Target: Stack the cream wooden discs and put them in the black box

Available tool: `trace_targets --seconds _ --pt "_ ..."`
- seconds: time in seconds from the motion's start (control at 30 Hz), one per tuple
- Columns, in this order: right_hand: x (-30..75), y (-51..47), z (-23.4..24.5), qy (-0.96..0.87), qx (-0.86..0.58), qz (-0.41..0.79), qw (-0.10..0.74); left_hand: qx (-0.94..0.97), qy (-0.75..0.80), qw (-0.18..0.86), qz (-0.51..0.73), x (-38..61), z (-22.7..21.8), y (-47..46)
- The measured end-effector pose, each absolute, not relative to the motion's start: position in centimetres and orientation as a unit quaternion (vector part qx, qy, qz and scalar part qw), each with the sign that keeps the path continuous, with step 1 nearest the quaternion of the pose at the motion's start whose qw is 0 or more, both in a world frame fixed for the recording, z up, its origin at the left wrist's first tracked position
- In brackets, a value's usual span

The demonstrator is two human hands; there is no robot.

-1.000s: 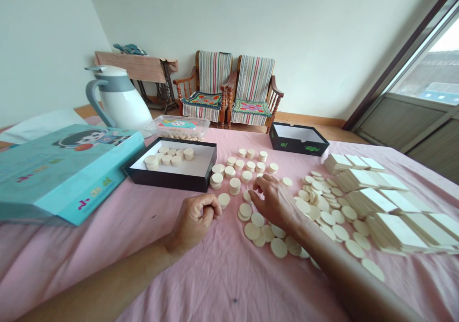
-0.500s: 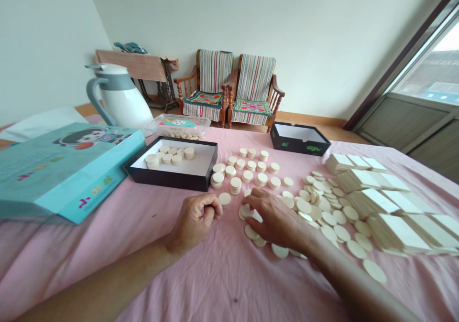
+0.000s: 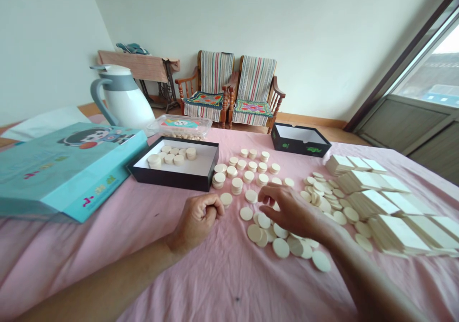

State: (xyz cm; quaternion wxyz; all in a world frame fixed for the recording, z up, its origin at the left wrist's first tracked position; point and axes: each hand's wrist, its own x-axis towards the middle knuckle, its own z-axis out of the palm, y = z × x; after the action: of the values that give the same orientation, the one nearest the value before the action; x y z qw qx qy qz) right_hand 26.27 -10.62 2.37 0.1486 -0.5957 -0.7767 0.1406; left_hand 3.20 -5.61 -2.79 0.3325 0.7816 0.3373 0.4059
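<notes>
My left hand (image 3: 199,220) is closed in a fist above the pink cloth, beside a short stack of pale round discs (image 3: 225,199); what its fingers hold, if anything, is hidden. To its right my right hand (image 3: 296,212) hovers over loose discs (image 3: 280,248), thumb and fingers apart, with nothing visible between them. One flat disc (image 3: 246,213) lies left of the right fingertips, near another small stack (image 3: 251,196). Behind both hands stand several short disc stacks (image 3: 236,185). A black open box (image 3: 172,179) with a white inside holds more stacks.
Stacks of white rectangular cards (image 3: 399,233) stand at the right, alongside more scattered discs (image 3: 335,202). Farther back are another black box (image 3: 301,145) and a clear plastic container (image 3: 182,127). A turquoise box (image 3: 82,169) and a white-grey jug (image 3: 127,100) occupy the left.
My right hand has moved right and slightly back, its fingers lifting off the near discs. More loose discs now show in front, and some lie farther right. My left fist has hardly moved.
</notes>
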Motion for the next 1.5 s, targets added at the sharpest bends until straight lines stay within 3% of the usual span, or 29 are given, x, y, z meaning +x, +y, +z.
trace_targets --seconds 0.13,0.27,0.37,0.57,0.87,1.5 --pt "26.6 -11.5 2.8 -0.795 -0.579 0.161 0.075 0.783 0.336 0.332 0.405 3.2 -2.8 -5.6" --pt "26.4 -11.7 2.6 -0.807 -0.564 0.169 0.057 0.783 0.336 0.332 0.404 3.2 -2.8 -5.6" --pt "26.2 -11.4 2.4 -0.8 -0.574 0.157 0.082 0.784 0.336 0.331 0.404 3.2 -2.9 -5.6" --pt "25.0 -9.6 0.8 -0.746 -0.618 0.044 0.245 0.783 0.334 0.334 0.404 3.2 -2.8 -5.6" --pt "24.6 -9.1 -0.6 -0.746 -0.632 0.007 0.21 0.784 0.327 0.333 0.41 3.2 -2.6 -5.8" --pt "24.9 -8.2 -1.9 -0.759 -0.62 0.049 0.193 0.788 0.331 0.322 0.407 3.3 -2.4 -5.8"
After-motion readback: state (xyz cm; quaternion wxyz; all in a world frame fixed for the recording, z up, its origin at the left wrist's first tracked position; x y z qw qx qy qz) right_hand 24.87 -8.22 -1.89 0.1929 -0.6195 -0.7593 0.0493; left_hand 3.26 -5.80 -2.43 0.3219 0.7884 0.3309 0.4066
